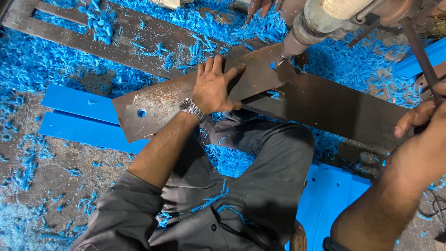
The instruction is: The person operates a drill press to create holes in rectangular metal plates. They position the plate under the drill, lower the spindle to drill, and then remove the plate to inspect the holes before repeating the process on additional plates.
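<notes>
My left hand (214, 85), with a metal wristwatch (192, 108), presses flat with spread fingers on a rusty steel plate (158, 104) that has a round hole (141, 112) near its left end. A heavy grey drill (320, 21) comes down from the top right, its bit (278, 60) touching the plate's right end. My right hand (425, 118) at the right edge is closed around a thin metal handle rod (418, 49) that runs up to the drill.
Blue plastic shavings (51, 56) cover the floor. Blue boards (79, 116) lie under the plate. A long dark steel bar (334, 107) runs right, and a slotted dark steel frame (107, 35) lies behind. My bent leg in grey trousers (260, 153) is below.
</notes>
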